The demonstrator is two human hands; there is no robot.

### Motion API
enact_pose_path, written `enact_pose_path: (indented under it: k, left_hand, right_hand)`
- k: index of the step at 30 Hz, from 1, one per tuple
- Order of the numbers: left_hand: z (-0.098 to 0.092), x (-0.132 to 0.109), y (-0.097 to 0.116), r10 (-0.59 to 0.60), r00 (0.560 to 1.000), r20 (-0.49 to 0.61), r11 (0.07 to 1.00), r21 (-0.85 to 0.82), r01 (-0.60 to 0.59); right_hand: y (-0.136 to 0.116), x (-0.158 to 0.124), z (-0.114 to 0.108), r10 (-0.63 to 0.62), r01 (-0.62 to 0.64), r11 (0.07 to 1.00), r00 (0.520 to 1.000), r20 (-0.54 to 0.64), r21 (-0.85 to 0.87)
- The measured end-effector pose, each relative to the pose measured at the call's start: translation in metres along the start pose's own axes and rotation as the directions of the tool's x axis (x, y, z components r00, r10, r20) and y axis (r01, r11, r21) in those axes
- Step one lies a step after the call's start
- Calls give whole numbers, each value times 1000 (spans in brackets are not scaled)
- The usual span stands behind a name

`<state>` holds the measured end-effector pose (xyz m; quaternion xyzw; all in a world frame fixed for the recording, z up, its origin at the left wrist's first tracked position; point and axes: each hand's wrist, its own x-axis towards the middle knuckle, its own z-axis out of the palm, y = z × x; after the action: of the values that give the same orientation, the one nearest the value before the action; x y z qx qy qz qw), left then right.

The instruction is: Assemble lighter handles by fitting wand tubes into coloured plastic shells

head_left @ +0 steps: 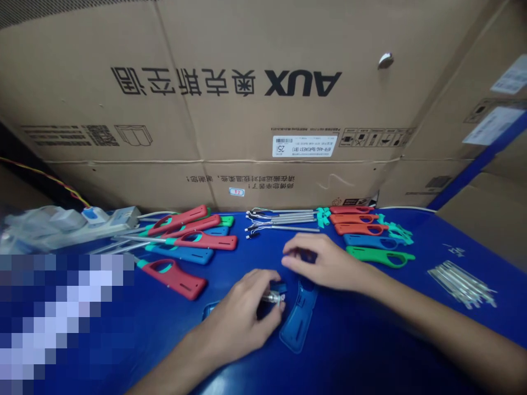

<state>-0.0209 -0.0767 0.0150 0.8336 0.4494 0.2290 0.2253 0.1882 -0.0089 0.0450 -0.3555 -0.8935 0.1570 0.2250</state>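
Observation:
My left hand [247,312] is closed around a small clear plastic tube [272,297] with a pale end. A bit of blue plastic [280,287] shows beside the tube, and another blue piece [209,310] sticks out past the wrist side of that hand, mostly hidden. Just right of it lies a blue lighter handle shell [298,323], flat on the table. Above the shell's upper end is my right hand [315,260], its fingers curled and the thumb apart from them, with nothing visible between.
Red, blue and green long-nosed lighters [177,278] are piled left, near a power strip [111,219]. Metal rods with wires [288,219] lie at the back. Coloured handle shells [379,256], teal pieces [397,233] and clear tubes [461,282] sit right. A cardboard wall [230,126] stands behind.

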Motion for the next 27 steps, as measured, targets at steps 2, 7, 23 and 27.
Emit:
enact_pose_path:
  k: [2,7,23,27]
  left_hand:
    - [2,1,-3,-40,997,-59,998,-57,37]
    - [10,2,1,-37,991,-127,979,-203,11]
    - [21,-4,-34,267,955,-131,910,360,-205]
    - [24,-7,-35,270,960,-68,893,390,-224]
  right_hand:
    - [-19,-20,-1,24,-34,983,998,58,182]
    - [-40,-45,10,24,-33,957,999,33,287]
    - [31,-190,-73,400,-604,784,666,-629,-141]
    - [47,-230,-61,348,-647,699,680,-645,-305]
